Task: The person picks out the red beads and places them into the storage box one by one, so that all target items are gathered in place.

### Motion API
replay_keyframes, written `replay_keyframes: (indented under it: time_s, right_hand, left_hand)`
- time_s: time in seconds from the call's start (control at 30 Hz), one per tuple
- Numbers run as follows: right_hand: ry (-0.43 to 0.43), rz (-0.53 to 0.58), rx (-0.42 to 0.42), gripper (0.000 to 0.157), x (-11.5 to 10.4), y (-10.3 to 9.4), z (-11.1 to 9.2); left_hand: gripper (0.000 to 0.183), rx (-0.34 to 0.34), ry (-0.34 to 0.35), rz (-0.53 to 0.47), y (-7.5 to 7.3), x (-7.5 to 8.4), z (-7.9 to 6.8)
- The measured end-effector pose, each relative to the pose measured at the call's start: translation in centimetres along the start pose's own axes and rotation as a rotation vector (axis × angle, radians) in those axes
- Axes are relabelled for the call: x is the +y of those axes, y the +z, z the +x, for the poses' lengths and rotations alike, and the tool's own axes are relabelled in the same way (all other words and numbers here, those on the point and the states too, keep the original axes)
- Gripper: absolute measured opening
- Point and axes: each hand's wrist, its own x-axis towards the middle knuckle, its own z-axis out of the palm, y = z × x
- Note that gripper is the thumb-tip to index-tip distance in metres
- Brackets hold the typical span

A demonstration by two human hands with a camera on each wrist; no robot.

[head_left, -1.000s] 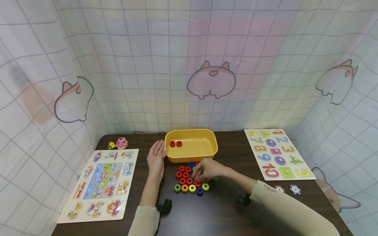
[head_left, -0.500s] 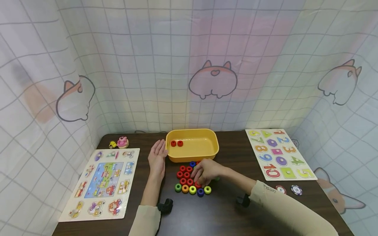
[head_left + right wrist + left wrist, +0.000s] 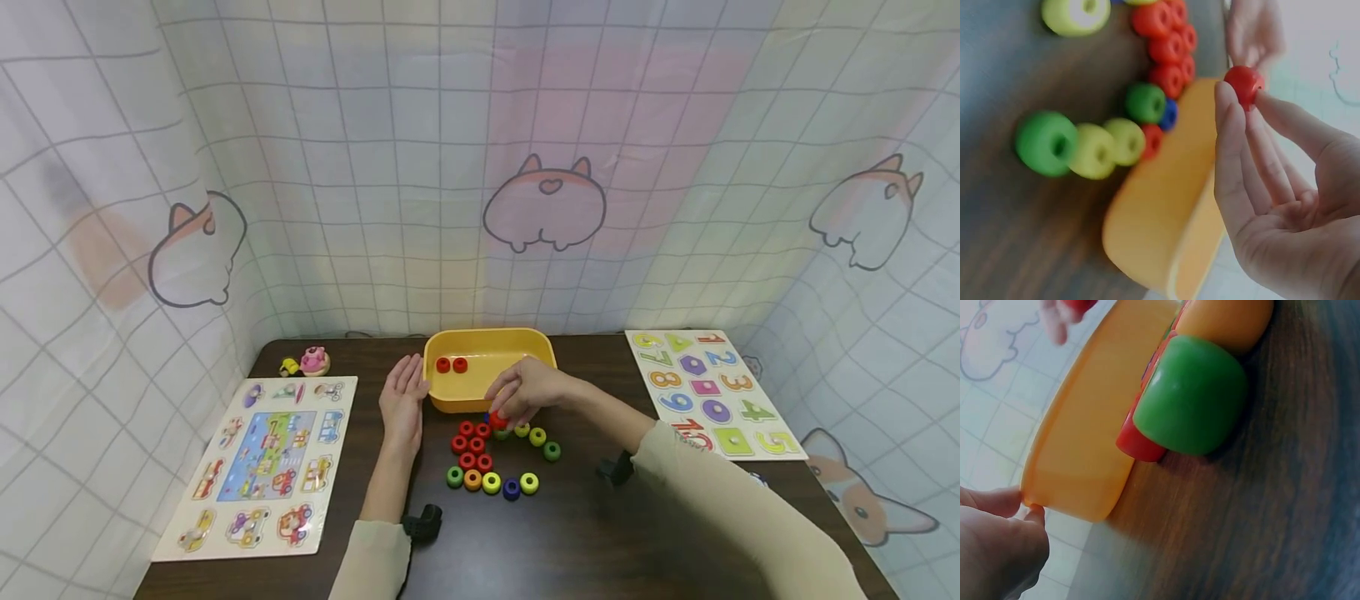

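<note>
My right hand (image 3: 534,390) pinches a red bead (image 3: 1245,85) between thumb and fingertips, above the near wall of the yellow tray (image 3: 491,406). My left hand (image 3: 402,408) lies at the tray's left side with its fingers extended, its thumb touching the rim. Two red beads (image 3: 452,365) sit inside the tray at the left. In front of the tray, several red beads (image 3: 476,445) form a cluster on the table. A green bead (image 3: 1191,394) and an orange bead (image 3: 1225,322) show close up in the left wrist view.
A picture puzzle board (image 3: 262,467) lies at the left and a number-and-shape board (image 3: 712,396) at the right. Small pink and yellow toys (image 3: 314,361) stand at the back left. Yellow, blue and green beads lie around the red cluster on the dark table (image 3: 540,550).
My right hand has lifted a red bead from the right of the cluster and moved forward to the tray's near edge. The left hand stays by the tray.
</note>
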Motion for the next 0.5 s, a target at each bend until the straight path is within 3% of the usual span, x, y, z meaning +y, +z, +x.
replay_keyframes:
  time_s: [0.3,0.5]
  right_hand:
    - [0.069,-0.027,0.114,0.03,-2.4,-3.5,3.5]
    - [0.105,-0.048,0.206,0.035,-2.3,-4.5,6.4]
  left_hand:
    - [0.058,0.016,-0.015,0.01,0.0,0.0,0.2]
    - [0.059,-0.007,-0.047,-0.011,-0.1,0.2,0.1]
